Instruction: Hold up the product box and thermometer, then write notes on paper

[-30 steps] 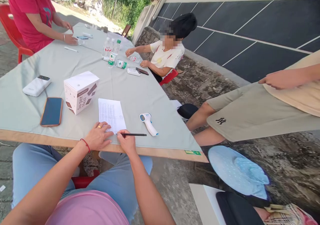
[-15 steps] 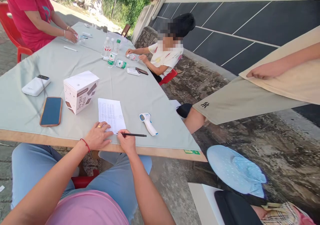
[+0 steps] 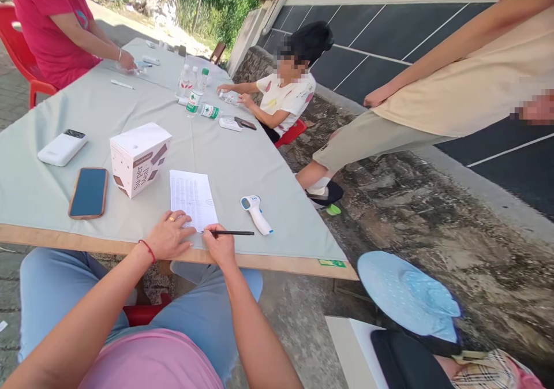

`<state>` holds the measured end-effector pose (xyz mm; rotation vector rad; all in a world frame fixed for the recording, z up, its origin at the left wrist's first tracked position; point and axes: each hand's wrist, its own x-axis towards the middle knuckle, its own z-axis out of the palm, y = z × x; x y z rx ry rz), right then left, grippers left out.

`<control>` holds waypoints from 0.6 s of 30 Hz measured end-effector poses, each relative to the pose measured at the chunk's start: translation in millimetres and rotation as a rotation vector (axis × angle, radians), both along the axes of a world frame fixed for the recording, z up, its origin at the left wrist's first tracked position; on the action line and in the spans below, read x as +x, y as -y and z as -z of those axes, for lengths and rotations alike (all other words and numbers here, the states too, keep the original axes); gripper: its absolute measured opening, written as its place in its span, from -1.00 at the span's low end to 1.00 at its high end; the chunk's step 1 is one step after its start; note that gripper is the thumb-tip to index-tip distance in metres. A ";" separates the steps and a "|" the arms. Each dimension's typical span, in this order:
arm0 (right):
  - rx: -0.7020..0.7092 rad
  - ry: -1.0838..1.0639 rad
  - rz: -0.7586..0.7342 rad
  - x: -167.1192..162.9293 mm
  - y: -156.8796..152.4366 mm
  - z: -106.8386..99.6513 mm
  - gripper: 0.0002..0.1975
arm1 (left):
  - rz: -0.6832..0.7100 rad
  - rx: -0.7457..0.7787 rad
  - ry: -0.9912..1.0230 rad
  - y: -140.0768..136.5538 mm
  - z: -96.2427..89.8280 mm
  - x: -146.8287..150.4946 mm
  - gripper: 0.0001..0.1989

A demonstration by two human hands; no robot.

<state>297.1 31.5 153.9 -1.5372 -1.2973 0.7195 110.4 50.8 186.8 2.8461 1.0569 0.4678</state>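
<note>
A printed sheet of paper (image 3: 197, 195) lies near the front edge of the cloth-covered table (image 3: 142, 224). On its lower left part my left hand (image 3: 170, 236) rests flat with the fingers spread. My right hand (image 3: 220, 246) is closed round a black pen (image 3: 236, 233), its tip at the lower right corner of the sheet. To the right of the sheet lies a white infrared thermometer (image 3: 258, 216). A white "Super Meal" box (image 3: 141, 158) stands left of the paper, beside an orange-edged phone (image 3: 88, 193).
A power bank (image 3: 63, 148) and a white pen (image 3: 122, 84) lie farther left. Water bottles (image 3: 194, 97) stand mid-table. One person (image 3: 285, 97) sits on the right, another (image 3: 56, 25) at the far left; a third (image 3: 454, 89) stands at right. A blue hat (image 3: 407, 294) is below.
The standing person at right has shifted, with the torso and arm now higher in view. The far-left person's hands have moved slightly. My hands, the pen and the paper stay in place.
</note>
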 end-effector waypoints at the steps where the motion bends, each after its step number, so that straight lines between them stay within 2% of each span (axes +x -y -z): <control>1: 0.000 -0.006 0.014 0.1 0.0 0.6 -0.78 | 0.000 -0.001 -0.001 -0.1 0.2 0.0 -0.70; 5: 0.015 -0.011 0.056 0.7 0.2 2.5 -0.77 | -0.001 -0.005 -0.001 -0.2 0.6 0.3 -0.70; 18: -0.002 0.040 0.035 2.2 -1.2 5.4 -0.79 | -0.002 0.006 0.003 -0.3 1.1 -0.1 -0.70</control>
